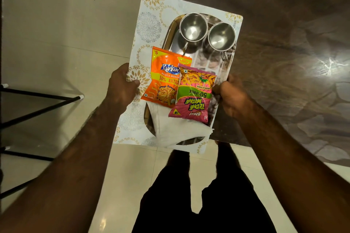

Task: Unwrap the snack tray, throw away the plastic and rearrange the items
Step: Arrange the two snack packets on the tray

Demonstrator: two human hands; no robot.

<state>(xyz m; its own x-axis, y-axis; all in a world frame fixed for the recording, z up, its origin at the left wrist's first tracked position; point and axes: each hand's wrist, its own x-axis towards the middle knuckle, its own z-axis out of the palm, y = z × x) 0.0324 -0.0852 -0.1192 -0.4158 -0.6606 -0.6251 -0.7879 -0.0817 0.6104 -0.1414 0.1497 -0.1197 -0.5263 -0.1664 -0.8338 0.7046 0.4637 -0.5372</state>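
I hold a patterned white mat (145, 30) in the air with a steel tray (171, 30) lying on it. On the tray stand two steel cups (193, 27) (221, 36) at the far end. An orange Kurkure packet (164, 79) and a pink Bingo packet (195, 92) lie in the middle, over a folded white napkin (176, 132) at the near end. My left hand (121, 87) grips the mat's left edge, thumb on top. My right hand (230, 96) grips the right edge of the mat and tray. No plastic wrap is plainly visible.
A brown marbled tabletop (284, 43) spreads to the right and beyond the tray. Cream floor tiles (56, 34) lie to the left, with black metal furniture legs (37, 100) at the left edge. My legs in dark trousers (198, 195) are below.
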